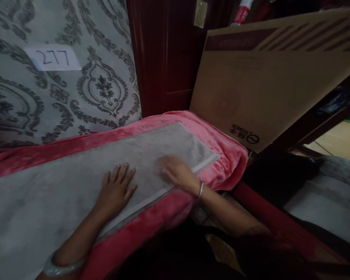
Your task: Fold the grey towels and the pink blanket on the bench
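Observation:
A long grey fabric panel [146,144] lies flat over a pink plush cloth [160,217], which shows around its edges. Palm down on the panel, my left hand [115,192] has its fingers spread and holds nothing; a pale bangle circles that wrist. Farther right, my right hand [175,169] is over the panel close to its near edge. Motion smears its fingers, so I cannot see whether anything is in them. A thin silver bracelet [201,189] sits on the right wrist.
Behind the cloth are a patterned wall [105,50] with a paper marked 277 [56,57] and a dark red door [163,50]. A large cardboard box [259,81] leans at the right, with a red-and-white bottle [242,13] behind its top edge.

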Motion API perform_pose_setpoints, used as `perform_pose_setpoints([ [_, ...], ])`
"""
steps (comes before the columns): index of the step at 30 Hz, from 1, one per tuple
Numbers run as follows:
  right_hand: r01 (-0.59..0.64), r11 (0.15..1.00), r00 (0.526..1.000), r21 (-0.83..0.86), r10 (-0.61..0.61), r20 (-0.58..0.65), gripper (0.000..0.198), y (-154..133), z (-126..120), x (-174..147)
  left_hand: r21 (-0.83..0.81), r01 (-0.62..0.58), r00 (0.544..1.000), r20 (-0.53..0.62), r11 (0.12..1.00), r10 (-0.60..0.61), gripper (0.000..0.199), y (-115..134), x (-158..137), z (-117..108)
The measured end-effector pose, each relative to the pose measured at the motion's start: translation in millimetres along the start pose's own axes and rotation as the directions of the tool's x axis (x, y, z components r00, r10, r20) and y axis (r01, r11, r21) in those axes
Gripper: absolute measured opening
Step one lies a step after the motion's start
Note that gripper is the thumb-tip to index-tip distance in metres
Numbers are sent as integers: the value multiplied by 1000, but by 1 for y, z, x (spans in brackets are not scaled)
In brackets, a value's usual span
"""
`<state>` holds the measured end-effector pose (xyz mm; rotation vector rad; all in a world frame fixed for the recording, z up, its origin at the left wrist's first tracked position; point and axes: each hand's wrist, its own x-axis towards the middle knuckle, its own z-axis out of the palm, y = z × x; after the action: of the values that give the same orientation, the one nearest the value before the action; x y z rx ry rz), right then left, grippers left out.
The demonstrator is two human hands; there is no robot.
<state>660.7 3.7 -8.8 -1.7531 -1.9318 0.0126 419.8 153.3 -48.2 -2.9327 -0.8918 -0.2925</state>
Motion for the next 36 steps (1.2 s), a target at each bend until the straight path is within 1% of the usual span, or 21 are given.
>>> perform_pose_setpoints([
  [1,-128,985,992,-116,126,-23,47,22,-10,2,5,-4,1000,-2,1000,4,59,0,-2,2],
  [2,-247,943,969,-224,247,-25,54,42,-18,3,9,-6,1000,-6,1000,6,59,-1,-3,3],
  [3,-336,889,936,-312,353,-3,58,60,-22,2,12,-6,1000,-12,1000,6,59,-2,-4,4],
  [4,-396,837,899,-377,437,27,62,75,-24,-1,16,-5,1000,-15,1000,5,60,-3,-4,4],
  [5,-431,799,866,-420,497,57,63,87,-22,-6,21,-4,1000,-16,1000,4,60,-4,-4,3],
  [6,-447,776,843,-445,532,80,63,96,-19,-12,26,-3,1000,-15,1000,4,60,-5,-4,3],
  [8,-467,754,828,-462,557,72,63,106,-12,-26,34,-6,1000,-15,999,7,61,-5,-3,3],
  [10,-501,730,822,-464,570,10,64,109,-6,-41,35,-12,1000,-19,999,13,61,-5,-2,3],
  [12,-543,700,805,-464,592,-50,63,110,-5,-53,33,-13,1000,-21,999,14,61,-5,-2,3],
  [16,-600,643,769,-476,628,-122,62,113,-11,-72,30,-4,1000,-15,1000,5,62,-5,-1,3],
  [18,-621,620,752,-479,644,-141,61,115,-18,-76,23,-3,1000,-21,1000,3,62,-5,-1,4],
  [20,-635,610,737,-474,662,-135,57,117,-28,-74,12,-10,999,-35,1000,11,61,-5,-2,5],
  [23,-629,620,739,-469,663,-114,50,118,-44,-58,7,-18,998,-52,1000,19,60,-5,-2,5],
  [25,-611,642,762,-462,636,-124,50,118,-52,-40,3,-19,998,-56,1000,19,60,-5,-3,4],
  [27,-574,691,800,-439,589,-118,53,117,-54,-18,-1,-19,998,-60,1000,18,59,-4,-3,3],
  [29,-524,751,838,-403,539,-85,57,118,-50,3,-4,-19,998,-63,1000,19,57,-4,-4,2],
  [31,-496,781,855,-379,516,-54,59,120,-39,17,-2,-14,998,-66,1000,14,56,-5,-4,1],
  [33,-496,781,850,-380,526,-27,59,124,-27,24,6,-10,998,-63,1000,11,56,-5,-4,0],
  [36,-497,775,841,-391,541,3,57,130,-12,22,20,-15,998,-62,1000,16,56,-4,-4,-2],
])
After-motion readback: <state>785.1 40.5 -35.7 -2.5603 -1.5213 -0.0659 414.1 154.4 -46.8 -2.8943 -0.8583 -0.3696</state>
